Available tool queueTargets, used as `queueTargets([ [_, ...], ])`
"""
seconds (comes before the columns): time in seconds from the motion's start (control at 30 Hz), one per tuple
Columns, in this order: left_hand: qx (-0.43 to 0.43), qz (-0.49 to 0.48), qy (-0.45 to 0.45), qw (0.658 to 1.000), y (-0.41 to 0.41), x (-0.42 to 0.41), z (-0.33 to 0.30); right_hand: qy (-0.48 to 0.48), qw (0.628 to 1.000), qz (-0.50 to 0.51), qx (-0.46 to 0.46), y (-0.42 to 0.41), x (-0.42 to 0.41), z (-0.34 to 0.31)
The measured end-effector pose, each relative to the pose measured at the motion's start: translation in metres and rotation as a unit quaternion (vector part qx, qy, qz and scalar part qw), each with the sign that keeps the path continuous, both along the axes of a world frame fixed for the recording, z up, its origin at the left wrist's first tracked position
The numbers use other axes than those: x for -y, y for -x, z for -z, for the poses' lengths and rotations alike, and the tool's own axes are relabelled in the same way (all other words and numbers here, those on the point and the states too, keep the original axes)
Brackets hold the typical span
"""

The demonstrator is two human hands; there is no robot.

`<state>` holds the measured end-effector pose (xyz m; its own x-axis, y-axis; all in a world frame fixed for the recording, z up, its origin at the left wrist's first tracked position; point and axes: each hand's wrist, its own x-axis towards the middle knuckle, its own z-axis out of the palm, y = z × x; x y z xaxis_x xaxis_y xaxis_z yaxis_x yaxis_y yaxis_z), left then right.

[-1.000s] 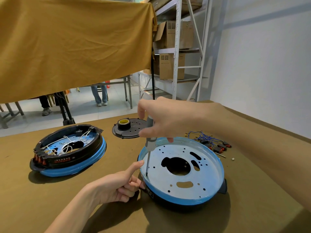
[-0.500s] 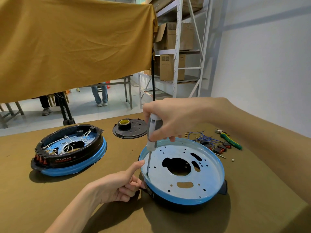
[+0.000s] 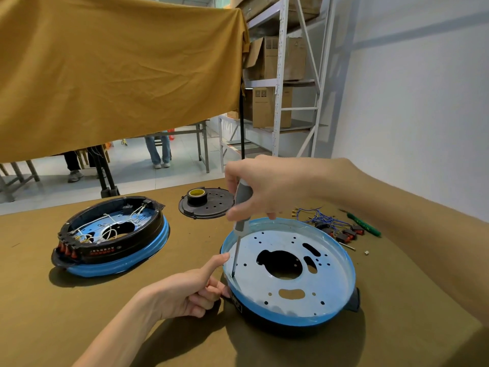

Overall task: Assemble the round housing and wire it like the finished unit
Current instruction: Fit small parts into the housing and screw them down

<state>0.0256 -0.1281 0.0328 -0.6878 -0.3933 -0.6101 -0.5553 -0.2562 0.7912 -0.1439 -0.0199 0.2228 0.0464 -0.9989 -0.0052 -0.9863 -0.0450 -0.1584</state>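
the round housing (image 3: 317, 300) sits on the olive-brown table (image 3: 39, 308) right under the right hand, a pale blue perforated plate with a blue rim and a black base showing at its near edge. the right hand (image 3: 267, 189) is closed round the grey handle of a screwdriver (image 3: 240, 207), which stands almost upright with its tip down on the plate near the rim on the left hand's side. the left hand (image 3: 185, 290) is loosely curled against that side of the housing, thumb lifted along the rim, fingers tucked at the black base, steadying it. off beyond the left hand, well apart, lies the finished unit (image 3: 111, 237), white wires looped inside its black ring. past the right hand's knuckles rests a black perforated disc (image 3: 214, 207) with a roll of tape (image 3: 197, 196) on it. to the outer side of the right hand lies a bundle of blue wires (image 3: 320, 221) with small switches, near a green-handled tool (image 3: 363, 226).
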Motion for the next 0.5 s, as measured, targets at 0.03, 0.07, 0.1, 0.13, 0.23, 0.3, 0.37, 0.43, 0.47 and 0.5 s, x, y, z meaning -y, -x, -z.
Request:
queueTargets([
  [0.03, 0.000, 0.000, -0.001, 1.000, 0.0000, 0.0001, -0.0001, -0.019, 1.000, -0.002, 0.010, 0.0007, -0.0020, -0.0019],
  [0.07, 0.000, 0.000, -0.002, 1.000, 0.0001, 0.0003, -0.0003, -0.025, 1.000, -0.006, 0.014, 0.0016, -0.0034, -0.0025],
  [0.1, 0.002, 0.000, -0.002, 1.000, 0.0002, 0.0006, -0.0003, -0.020, 1.000, -0.009, 0.011, 0.0017, -0.0039, -0.0014],
  [0.13, 0.004, -0.001, 0.000, 1.000, 0.0006, 0.0007, -0.0005, -0.008, 1.000, -0.009, 0.006, 0.0008, -0.0037, 0.0005],
  [0.23, 0.009, -0.006, 0.004, 1.000, 0.0014, -0.0005, -0.0005, 0.011, 1.000, -0.010, -0.016, -0.0043, -0.0008, 0.0025],
  [0.3, 0.009, -0.007, 0.007, 1.000, 0.0015, -0.0010, 0.0001, -0.010, 1.000, -0.017, -0.013, -0.0062, 0.0000, 0.0001],
  [0.37, 0.008, -0.008, 0.008, 1.000, 0.0014, -0.0013, 0.0004, -0.026, 0.999, -0.019, -0.002, -0.0055, -0.0010, -0.0023],
  [0.43, 0.007, -0.006, 0.008, 1.000, 0.0017, -0.0015, 0.0008, -0.018, 1.000, -0.015, -0.001, -0.0047, -0.0021, -0.0017],
  [0.47, 0.007, -0.006, 0.008, 1.000, 0.0017, -0.0014, 0.0008, -0.011, 1.000, -0.011, -0.001, -0.0051, -0.0023, -0.0010],
  [0.5, 0.006, -0.005, 0.009, 1.000, 0.0020, -0.0012, 0.0009, -0.008, 1.000, -0.008, 0.001, -0.0056, -0.0024, -0.0004],
])
